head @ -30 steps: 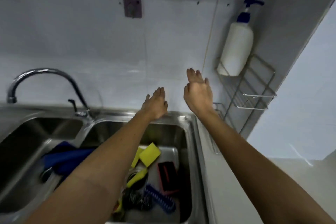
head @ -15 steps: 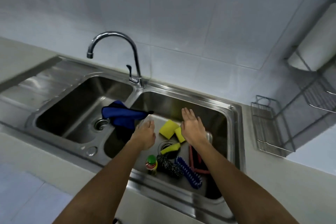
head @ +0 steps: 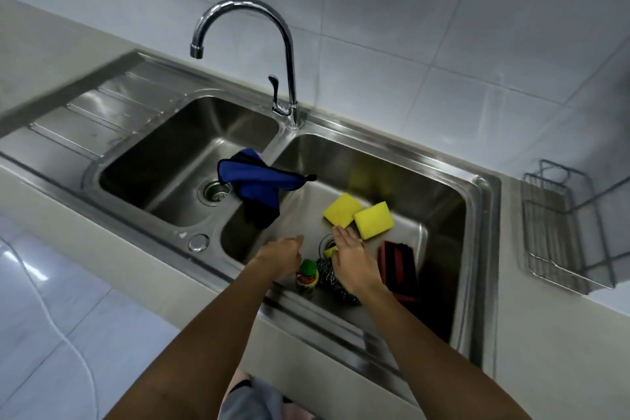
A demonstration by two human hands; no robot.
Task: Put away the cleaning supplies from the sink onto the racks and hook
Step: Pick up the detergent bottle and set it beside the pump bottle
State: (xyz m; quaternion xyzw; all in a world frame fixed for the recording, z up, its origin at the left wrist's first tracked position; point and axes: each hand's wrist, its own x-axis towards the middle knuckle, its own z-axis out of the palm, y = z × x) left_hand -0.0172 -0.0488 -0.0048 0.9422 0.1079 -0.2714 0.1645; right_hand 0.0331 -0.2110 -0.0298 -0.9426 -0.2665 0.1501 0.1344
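Reaching into the sink point(head: 477, 201), right hand point(head: 353, 257) fingers spread flat, empty, left hand point(head: 281, 256) loosely curled, holding nothing

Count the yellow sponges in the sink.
3: two sponges side by side at the basin's back, one left, one right; a third peeks from under the right hand. More may be hidden.

Bare forearms, no sleeves, bare hands point(head: 354, 261)

The wall of large pale grey tiles point(head: 426, 10) rises behind the light beige stone bench point(head: 545, 334). Below on the left is the glossy white tiled floor point(head: 51, 317), which reflects soft light.
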